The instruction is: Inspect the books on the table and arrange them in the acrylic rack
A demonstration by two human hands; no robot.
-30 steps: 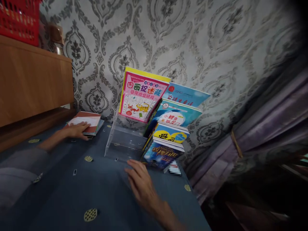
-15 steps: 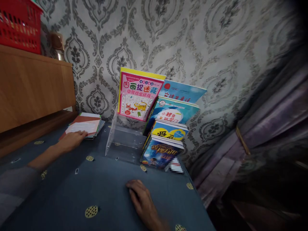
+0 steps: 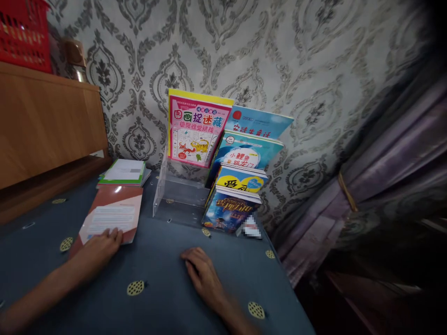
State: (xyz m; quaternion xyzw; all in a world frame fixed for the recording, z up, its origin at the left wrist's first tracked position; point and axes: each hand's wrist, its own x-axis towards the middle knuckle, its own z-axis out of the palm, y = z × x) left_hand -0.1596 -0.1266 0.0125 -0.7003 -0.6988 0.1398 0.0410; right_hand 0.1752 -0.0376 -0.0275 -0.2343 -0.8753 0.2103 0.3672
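Observation:
My left hand (image 3: pixel 103 246) is on the near edge of a thin reddish-brown book (image 3: pixel 118 204), fingers over its cover and thumb hidden. The book lies on the blue cloth, in front of a small pile of books (image 3: pixel 122 173) with a green-edged white one on top. My right hand (image 3: pixel 202 274) rests on the cloth, loosely curled, thumb apart from the fingers, holding nothing. Beyond it stands a clear tiered book rack (image 3: pixel 179 193). A pink picture book (image 3: pixel 197 130) leans at its upper left; several books, including a dark blue one (image 3: pixel 228 211), fill the right side.
The cloth-covered table (image 3: pixel 167 298) has a pineapple pattern. At left is a wooden cabinet (image 3: pixel 49 125) carrying a red basket (image 3: pixel 24 37). Patterned wallpaper (image 3: pixel 139 83) backs the table, and a tied purple curtain (image 3: pixel 324 223) hangs to the right.
My left hand has drawn the reddish-brown book off the pile and toward me, uncovering the green-edged one. My right hand stays on the cloth. The view has shifted slightly.

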